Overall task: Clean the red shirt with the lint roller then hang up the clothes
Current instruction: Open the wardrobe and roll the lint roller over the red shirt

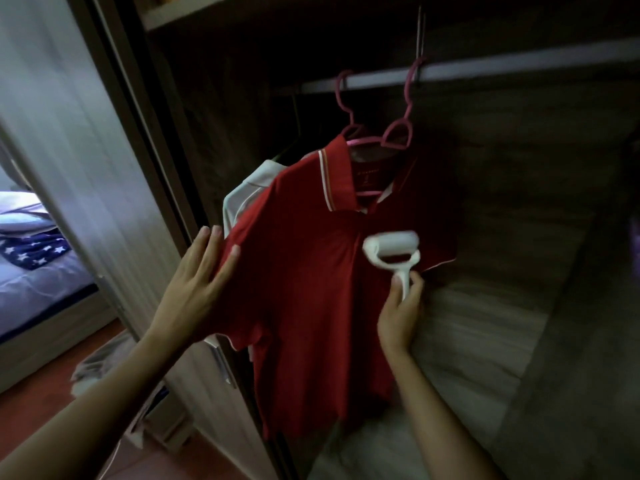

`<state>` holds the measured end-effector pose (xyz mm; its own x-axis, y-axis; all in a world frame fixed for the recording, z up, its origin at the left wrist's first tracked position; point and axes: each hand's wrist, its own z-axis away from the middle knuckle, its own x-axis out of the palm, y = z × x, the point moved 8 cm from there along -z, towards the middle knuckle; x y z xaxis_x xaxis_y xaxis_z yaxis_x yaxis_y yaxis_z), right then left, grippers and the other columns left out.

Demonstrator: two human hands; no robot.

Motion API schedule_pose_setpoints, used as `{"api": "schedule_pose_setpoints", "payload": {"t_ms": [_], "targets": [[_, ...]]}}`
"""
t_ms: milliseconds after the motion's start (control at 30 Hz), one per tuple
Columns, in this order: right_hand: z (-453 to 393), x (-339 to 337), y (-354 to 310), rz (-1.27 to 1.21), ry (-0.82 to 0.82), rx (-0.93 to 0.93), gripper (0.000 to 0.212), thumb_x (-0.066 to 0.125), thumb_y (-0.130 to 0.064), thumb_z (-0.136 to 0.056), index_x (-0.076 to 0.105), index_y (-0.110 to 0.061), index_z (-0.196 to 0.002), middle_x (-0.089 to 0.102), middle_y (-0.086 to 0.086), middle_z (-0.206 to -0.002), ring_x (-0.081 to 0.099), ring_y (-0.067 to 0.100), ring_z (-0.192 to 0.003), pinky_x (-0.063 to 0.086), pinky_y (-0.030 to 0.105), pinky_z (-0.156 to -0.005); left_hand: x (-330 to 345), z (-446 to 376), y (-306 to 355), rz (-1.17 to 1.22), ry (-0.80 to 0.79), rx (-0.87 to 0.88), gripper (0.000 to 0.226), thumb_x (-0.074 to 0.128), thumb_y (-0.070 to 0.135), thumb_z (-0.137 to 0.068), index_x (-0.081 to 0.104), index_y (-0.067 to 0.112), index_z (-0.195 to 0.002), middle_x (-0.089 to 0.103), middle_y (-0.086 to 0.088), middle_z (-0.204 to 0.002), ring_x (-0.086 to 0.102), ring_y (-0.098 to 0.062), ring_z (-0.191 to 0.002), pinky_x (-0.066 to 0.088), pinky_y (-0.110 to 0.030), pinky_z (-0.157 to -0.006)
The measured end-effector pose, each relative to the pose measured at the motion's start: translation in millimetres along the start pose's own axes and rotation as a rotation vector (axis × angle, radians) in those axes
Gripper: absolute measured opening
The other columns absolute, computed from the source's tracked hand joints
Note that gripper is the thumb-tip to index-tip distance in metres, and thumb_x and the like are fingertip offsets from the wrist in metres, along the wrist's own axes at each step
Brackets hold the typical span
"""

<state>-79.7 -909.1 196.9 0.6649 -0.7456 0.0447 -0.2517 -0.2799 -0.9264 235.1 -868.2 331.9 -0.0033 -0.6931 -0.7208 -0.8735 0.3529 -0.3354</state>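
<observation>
A red polo shirt [304,271] with a white-striped collar hangs on a pink hanger [398,133] from the wardrobe rail [502,65]. My right hand [401,306] grips the handle of a white lint roller [391,251], whose roll lies against the shirt's chest just below the collar. My left hand [197,275] is flat with fingers apart, pressed on the shirt's left sleeve and holding the cloth taut. A white garment [246,192] hangs behind the red shirt, mostly hidden.
A second pink hanger [346,105] hangs on the same rail. The wardrobe's sliding door [114,188] stands at the left. A bed [38,271] with star-patterned cloth lies beyond it. A pile of clothes [104,372] sits on the reddish floor.
</observation>
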Motion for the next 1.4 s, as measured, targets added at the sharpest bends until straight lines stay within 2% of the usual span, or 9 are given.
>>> {"api": "schedule_pose_setpoints", "payload": {"t_ms": [167, 333, 467, 533, 700, 833, 967, 1167, 1400], "targets": [[-58, -2, -58, -0.137, 0.120, -0.061, 0.026, 0.044, -0.026, -0.102, 0.051, -0.008, -0.120, 0.054, -0.010, -0.076, 0.051, -0.006, -0.059, 0.034, 0.005, -0.051, 13, 2, 6, -0.131, -0.220, 0.053, 0.165, 0.091, 0.057, -0.022, -0.005, 0.022, -0.152, -0.017, -0.008, -0.159, -0.015, -0.033, -0.146, -0.010, -0.049, -0.118], [-37, 18, 6, 0.046, -0.003, 0.013, 0.029, 0.049, -0.023, -0.100, 0.055, -0.004, -0.120, 0.067, 0.015, -0.099, 0.061, 0.027, -0.086, 0.029, 0.018, -0.061, 17, 5, 9, -0.240, -0.283, 0.042, 0.147, 0.091, 0.055, -0.026, 0.021, 0.006, -0.146, -0.014, -0.010, -0.160, -0.015, -0.030, -0.146, -0.010, -0.050, -0.118], [14, 22, 89, 0.174, -0.275, 0.204, 0.020, 0.049, -0.023, -0.099, 0.058, -0.008, -0.109, 0.062, 0.007, -0.088, 0.064, 0.033, -0.089, 0.032, 0.025, -0.065, 20, 5, 13, -0.261, -0.305, 0.032, 0.137, 0.091, 0.055, -0.026, 0.038, -0.001, -0.140, -0.013, -0.011, -0.160, -0.014, -0.030, -0.147, -0.011, -0.049, -0.118], [24, 16, 105, 0.192, -0.278, 0.242, 0.019, 0.049, -0.025, -0.099, 0.057, -0.011, -0.108, 0.064, 0.009, -0.089, 0.064, 0.034, -0.088, 0.035, 0.027, -0.067, 22, 4, 13, -0.265, -0.315, 0.037, 0.135, 0.090, 0.056, -0.027, 0.041, -0.002, -0.139, -0.013, -0.011, -0.160, -0.014, -0.030, -0.147, -0.011, -0.049, -0.118], [-5, 0, 34, 0.050, 0.015, 0.045, 0.030, 0.047, -0.033, -0.099, 0.051, -0.014, -0.121, 0.066, 0.014, -0.111, 0.063, 0.030, -0.098, 0.046, 0.033, -0.079, 19, 1, 18, -0.240, -0.310, 0.012, 0.137, 0.087, 0.060, -0.033, 0.035, -0.001, -0.144, -0.018, -0.009, -0.159, -0.015, -0.029, -0.147, -0.012, -0.048, -0.118], [-3, -3, -31, -0.106, 0.105, -0.080, 0.033, 0.048, -0.033, -0.098, 0.051, -0.011, -0.123, 0.066, 0.008, -0.105, 0.061, 0.018, -0.088, 0.043, 0.025, -0.073, 17, 2, 23, -0.194, -0.287, -0.011, 0.142, 0.087, 0.059, -0.037, 0.020, 0.003, -0.149, -0.025, -0.004, -0.157, -0.020, -0.026, -0.145, -0.014, -0.046, -0.118], [47, 13, -14, -0.022, -0.021, -0.167, 0.032, 0.055, -0.019, -0.096, 0.053, -0.001, -0.122, 0.062, 0.003, -0.105, 0.053, 0.007, -0.090, 0.034, 0.010, -0.075, 18, 5, 28, -0.153, -0.267, -0.043, 0.144, 0.086, 0.058, -0.037, 0.015, 0.003, -0.150, -0.029, -0.002, -0.156, -0.021, -0.025, -0.145, -0.012, -0.047, -0.118], [136, 40, 121, 0.295, -0.491, 0.076, 0.031, 0.051, -0.030, -0.097, 0.054, -0.013, -0.123, 0.064, 0.012, -0.108, 0.063, 0.026, -0.095, 0.037, 0.023, -0.074, 21, 13, 35, -0.164, -0.230, -0.012, 0.140, 0.082, 0.061, -0.044, 0.014, 0.001, -0.150, -0.028, -0.004, -0.156, -0.018, -0.027, -0.146, -0.006, -0.050, -0.119], [142, 31, 82, 0.156, -0.324, 0.004, 0.034, 0.044, -0.041, -0.098, 0.055, -0.015, -0.117, 0.065, -0.001, -0.093, 0.060, 0.010, -0.077, 0.048, 0.024, -0.064, 20, 15, 44, -0.154, -0.155, -0.018, 0.127, 0.069, 0.064, -0.054, 0.013, 0.000, -0.149, -0.032, -0.001, -0.154, -0.023, -0.023, -0.144, -0.008, -0.048, -0.118]]}}
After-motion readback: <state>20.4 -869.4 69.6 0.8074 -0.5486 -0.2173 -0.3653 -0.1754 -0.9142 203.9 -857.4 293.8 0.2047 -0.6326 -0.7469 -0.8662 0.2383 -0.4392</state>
